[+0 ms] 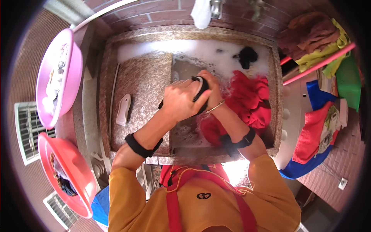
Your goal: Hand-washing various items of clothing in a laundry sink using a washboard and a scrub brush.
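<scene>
Over the stone wash sink, both my hands are closed on one black cloth item with a white edge. My left hand grips its far right side, and my right hand holds it from the left, fingers overlapping. Just under them lies foamy grey water. A red garment soaks to the right of my left hand. Another black cloth floats in suds near the back right. On the sloping stone washboard, left of my hands, rests a pale scrubbing brush.
A pink basin and a red basin, both holding laundry, stand at the left. Brown cloth and a pink pole are at the right, above a red towel. A metal faucet juts from the back wall.
</scene>
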Tool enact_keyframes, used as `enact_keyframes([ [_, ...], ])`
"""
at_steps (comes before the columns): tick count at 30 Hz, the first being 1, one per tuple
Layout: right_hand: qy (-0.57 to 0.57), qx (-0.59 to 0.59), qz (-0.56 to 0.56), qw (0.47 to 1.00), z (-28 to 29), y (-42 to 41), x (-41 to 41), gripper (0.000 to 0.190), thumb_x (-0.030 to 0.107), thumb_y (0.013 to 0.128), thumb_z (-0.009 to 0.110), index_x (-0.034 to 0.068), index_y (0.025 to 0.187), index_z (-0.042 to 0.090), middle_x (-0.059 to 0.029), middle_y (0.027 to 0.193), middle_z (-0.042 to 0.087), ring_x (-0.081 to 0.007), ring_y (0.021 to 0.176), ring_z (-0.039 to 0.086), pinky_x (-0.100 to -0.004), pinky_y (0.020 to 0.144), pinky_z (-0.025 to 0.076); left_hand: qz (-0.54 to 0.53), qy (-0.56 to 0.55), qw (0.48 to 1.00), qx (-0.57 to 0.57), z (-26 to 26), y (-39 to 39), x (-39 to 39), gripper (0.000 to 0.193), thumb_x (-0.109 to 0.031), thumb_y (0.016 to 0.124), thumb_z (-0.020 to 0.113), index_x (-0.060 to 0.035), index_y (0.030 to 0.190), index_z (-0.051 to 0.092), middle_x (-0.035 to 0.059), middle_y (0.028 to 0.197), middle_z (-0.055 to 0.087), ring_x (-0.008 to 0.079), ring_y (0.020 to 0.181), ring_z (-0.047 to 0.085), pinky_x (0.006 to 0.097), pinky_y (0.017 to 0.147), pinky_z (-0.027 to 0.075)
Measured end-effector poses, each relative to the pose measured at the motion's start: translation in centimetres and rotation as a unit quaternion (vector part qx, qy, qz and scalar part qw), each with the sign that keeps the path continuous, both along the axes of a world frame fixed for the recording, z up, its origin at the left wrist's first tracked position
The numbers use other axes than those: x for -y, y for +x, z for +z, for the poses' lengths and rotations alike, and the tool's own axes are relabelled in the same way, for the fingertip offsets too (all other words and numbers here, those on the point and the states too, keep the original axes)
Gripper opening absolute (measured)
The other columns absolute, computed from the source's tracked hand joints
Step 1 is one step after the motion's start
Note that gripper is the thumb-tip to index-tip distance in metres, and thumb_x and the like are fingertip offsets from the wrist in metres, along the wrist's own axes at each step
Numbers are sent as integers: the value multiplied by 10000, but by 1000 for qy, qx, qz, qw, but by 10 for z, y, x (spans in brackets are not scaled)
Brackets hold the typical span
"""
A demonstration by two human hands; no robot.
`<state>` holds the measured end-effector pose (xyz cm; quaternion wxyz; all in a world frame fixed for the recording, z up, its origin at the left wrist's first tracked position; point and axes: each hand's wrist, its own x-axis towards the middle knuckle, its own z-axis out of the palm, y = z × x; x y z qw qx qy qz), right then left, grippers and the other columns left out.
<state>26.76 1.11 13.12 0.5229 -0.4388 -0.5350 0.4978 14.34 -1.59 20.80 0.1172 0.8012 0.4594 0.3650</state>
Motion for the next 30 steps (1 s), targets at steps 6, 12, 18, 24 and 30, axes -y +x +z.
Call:
enact_keyframes([
  [6, -128, -84, 32, 988, 16, 3, 0, 215, 204, 829, 477, 32, 735, 565, -21, 717, 531, -128, 715, 499, -261, 671, 388, 16, -11, 1000, -3, -10, -3, 1, 296, -304, 797, 609, -14, 751, 579, 107, 638, 584, 244, 572, 599, 327, 502, 456],
  [12, -248, -244, 28, 937, 59, 6, -19, 445, 348, 860, 531, 89, 1209, 432, -35, 1178, 463, -157, 1142, 386, -336, 949, 324, -33, -523, 679, 515, -15, -51, -7, 597, -332, 803, 636, 4, 1233, 394, 117, 1125, 529, 198, 1000, 535, 334, 872, 435],
  [18, -310, -378, 116, 865, 81, 0, -20, 520, 394, 866, 492, 166, 1301, 322, -72, 1221, 454, -223, 1139, 424, -441, 955, 331, -61, -482, 666, 566, 9, -76, 13, 630, -207, 786, 660, -14, 1289, 332, 136, 1194, 489, 215, 1075, 506, 375, 907, 429],
  [24, -305, -326, 211, 869, 77, -25, -12, 437, 392, 897, 441, 260, 1302, 343, -56, 1175, 498, -210, 1029, 497, -440, 777, 432, -3, -378, 622, 685, 67, -94, 49, 440, -179, 830, 604, -36, 1204, 422, 108, 1103, 553, 202, 960, 569, 369, 845, 476],
  [30, -336, -158, 248, 895, 40, 21, -13, 474, 350, 922, 380, 156, 1348, 305, -140, 1339, 353, -277, 1217, 366, -442, 957, 334, -27, -229, 654, 721, 168, -152, 111, 523, -273, 854, 553, -28, 1270, 352, 161, 1182, 512, 262, 1036, 546, 418, 896, 448],
])
